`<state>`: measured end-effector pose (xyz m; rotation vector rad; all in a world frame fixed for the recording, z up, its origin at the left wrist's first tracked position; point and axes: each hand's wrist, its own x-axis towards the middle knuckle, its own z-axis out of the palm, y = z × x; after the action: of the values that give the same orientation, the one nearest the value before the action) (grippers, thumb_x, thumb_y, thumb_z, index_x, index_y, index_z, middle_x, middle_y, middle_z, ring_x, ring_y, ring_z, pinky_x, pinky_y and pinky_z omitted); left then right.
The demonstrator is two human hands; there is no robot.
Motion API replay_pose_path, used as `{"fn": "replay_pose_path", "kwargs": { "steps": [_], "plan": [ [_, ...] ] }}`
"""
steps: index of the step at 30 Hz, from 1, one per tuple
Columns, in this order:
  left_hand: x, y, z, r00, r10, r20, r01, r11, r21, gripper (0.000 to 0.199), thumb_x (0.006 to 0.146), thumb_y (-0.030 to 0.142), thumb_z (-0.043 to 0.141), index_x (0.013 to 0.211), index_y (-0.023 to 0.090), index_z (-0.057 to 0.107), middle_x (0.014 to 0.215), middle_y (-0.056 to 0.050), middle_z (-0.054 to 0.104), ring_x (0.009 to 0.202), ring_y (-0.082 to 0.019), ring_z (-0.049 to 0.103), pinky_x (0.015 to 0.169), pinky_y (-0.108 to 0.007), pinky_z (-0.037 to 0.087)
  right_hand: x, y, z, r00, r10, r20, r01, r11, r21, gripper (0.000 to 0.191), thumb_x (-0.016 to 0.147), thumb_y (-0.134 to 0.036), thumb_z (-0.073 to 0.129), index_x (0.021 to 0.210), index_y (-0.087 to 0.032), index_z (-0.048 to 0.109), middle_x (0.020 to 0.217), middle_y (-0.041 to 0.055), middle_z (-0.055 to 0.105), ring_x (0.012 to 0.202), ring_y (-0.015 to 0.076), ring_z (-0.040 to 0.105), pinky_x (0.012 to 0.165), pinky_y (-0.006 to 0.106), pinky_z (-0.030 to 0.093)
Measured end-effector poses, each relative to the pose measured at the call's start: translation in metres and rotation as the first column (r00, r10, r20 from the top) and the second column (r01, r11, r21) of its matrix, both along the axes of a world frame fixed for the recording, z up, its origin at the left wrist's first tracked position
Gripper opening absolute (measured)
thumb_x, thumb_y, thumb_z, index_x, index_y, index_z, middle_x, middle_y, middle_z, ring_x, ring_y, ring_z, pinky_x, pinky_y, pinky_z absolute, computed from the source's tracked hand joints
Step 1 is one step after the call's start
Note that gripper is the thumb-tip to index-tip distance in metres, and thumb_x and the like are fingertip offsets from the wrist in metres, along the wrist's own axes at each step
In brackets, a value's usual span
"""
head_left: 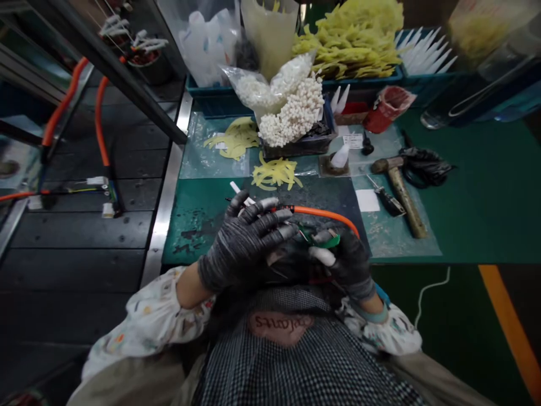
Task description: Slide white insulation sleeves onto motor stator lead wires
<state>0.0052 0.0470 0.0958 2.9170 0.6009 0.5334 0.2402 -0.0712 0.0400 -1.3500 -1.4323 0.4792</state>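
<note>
Hovering palm down with its fingers loosely spread, the left hand (249, 239) is covering the end of an orange cable (327, 213) near the front edge of the table (477, 197); whether it is gripping anything cannot be told. The right hand (333, 247) is curling inward, pinching a green piece (332, 242), while the cable is arching from the left hand to behind the right. The spread fingers may be giving the cable end little support, so a tug from the right could be skewing it. The knitted gloves (230, 254) are risking a snag on the thin wires (301, 231) between the hands. Yellow strips (276, 173) are lying farther from the front edge, where a springing cable could be scattering them.
</note>
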Motion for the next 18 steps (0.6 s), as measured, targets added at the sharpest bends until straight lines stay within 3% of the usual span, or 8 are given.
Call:
{"fn": "replay_pose_path", "kwargs": {
  "steps": [3, 5, 7, 11, 14, 16, 18],
  "plan": [
    [0.005, -0.004, -0.009, 0.998, -0.036, 0.057, 0.035, 0.999, 0.009, 0.034, 0.108, 0.047, 0.063, 0.141, 0.039, 0.068, 0.145, 0.002, 0.076, 0.145, -0.027, 0.060, 0.135, -0.058, 0.022, 0.004, -0.003, 0.013, 0.989, 0.049, 0.139, -0.065, 0.992, 0.112, 0.012, 0.099, -0.027, 0.079, 0.110, -0.031, 0.075, 0.106, 0.0021, 0.084, 0.100, 0.0234, 0.082, 0.088, 0.040, 0.071],
    [0.011, -0.002, -0.011, 0.988, -0.036, 0.153, 0.033, 0.999, 0.021, 0.026, 0.107, 0.046, 0.066, 0.130, 0.035, 0.074, 0.133, 0.001, 0.081, 0.135, -0.025, 0.067, 0.132, -0.054, 0.030, 0.004, -0.005, 0.022, 0.974, 0.068, 0.218, -0.101, 0.984, 0.144, 0.016, 0.100, -0.027, 0.078, 0.116, -0.032, 0.076, 0.114, 0.0045, 0.085, 0.108, 0.0259, 0.083, 0.094, 0.044, 0.072],
    [0.019, -0.001, -0.011, 0.971, -0.020, 0.239, 0.015, 1.000, 0.019, 0.016, 0.107, 0.040, 0.068, 0.118, 0.031, 0.077, 0.119, 0.001, 0.084, 0.123, -0.022, 0.073, 0.125, -0.047, 0.041, 0.001, -0.004, 0.028, 0.974, 0.024, 0.225, -0.056, 0.989, 0.137, 0.019, 0.100, -0.028, 0.078, 0.118, -0.033, 0.077, 0.114, 0.0035, 0.086, 0.105, 0.0264, 0.084, 0.092, 0.045, 0.073],
    [0.031, -0.013, -0.014, 0.940, 0.046, 0.338, -0.035, 0.999, -0.040, 0.023, 0.106, 0.043, 0.068, 0.120, 0.027, 0.075, 0.115, -0.002, 0.086, 0.115, -0.021, 0.078, 0.113, -0.043, 0.056, -0.015, 0.009, 0.026, 0.972, -0.226, 0.065, 0.219, 0.970, 0.105, 0.006, 0.097, -0.033, 0.083, 0.102, -0.031, 0.081, 0.094, 0.0000, 0.086, 0.082, 0.0255, 0.084, 0.075, 0.042, 0.074],
    [0.028, -0.026, -0.019, 0.905, 0.128, 0.406, -0.125, 0.992, -0.034, 0.041, 0.105, 0.052, 0.066, 0.132, 0.022, 0.070, 0.123, -0.010, 0.084, 0.120, -0.025, 0.078, 0.113, -0.047, 0.059, -0.035, 0.025, 0.020, 0.921, -0.369, -0.124, 0.381, 0.920, 0.089, 0.013, 0.094, -0.038, 0.085, 0.091, -0.028, 0.078, 0.083, -0.0004, 0.082, 0.071, 0.0233, 0.080, 0.065, 0.039, 0.070],
    [0.016, -0.028, -0.017, 0.896, 0.117, 0.429, -0.111, 0.993, -0.039, 0.044, 0.105, 0.051, 0.067, 0.136, 0.020, 0.068, 0.125, -0.013, 0.083, 0.123, -0.025, 0.078, 0.114, -0.046, 0.059, -0.045, 0.034, 0.019, 0.913, -0.327, -0.245, 0.362, 0.925, 0.113, 0.014, 0.092, -0.035, 0.087, 0.088, -0.028, 0.075, 0.085, -0.0005, 0.080, 0.071, 0.0216, 0.078, 0.064, 0.037, 0.068],
    [-0.002, -0.022, -0.009, 0.900, 0.098, 0.425, -0.062, 0.993, -0.098, 0.033, 0.105, 0.044, 0.067, 0.130, 0.024, 0.071, 0.120, -0.008, 0.084, 0.117, -0.022, 0.079, 0.115, -0.044, 0.058, -0.051, 0.042, 0.022, 0.926, -0.229, -0.302, 0.293, 0.937, 0.188, 0.017, 0.089, -0.028, 0.089, 0.085, -0.029, 0.073, 0.088, -0.0006, 0.077, 0.075, 0.0206, 0.078, 0.067, 0.037, 0.068]
  ]
}}
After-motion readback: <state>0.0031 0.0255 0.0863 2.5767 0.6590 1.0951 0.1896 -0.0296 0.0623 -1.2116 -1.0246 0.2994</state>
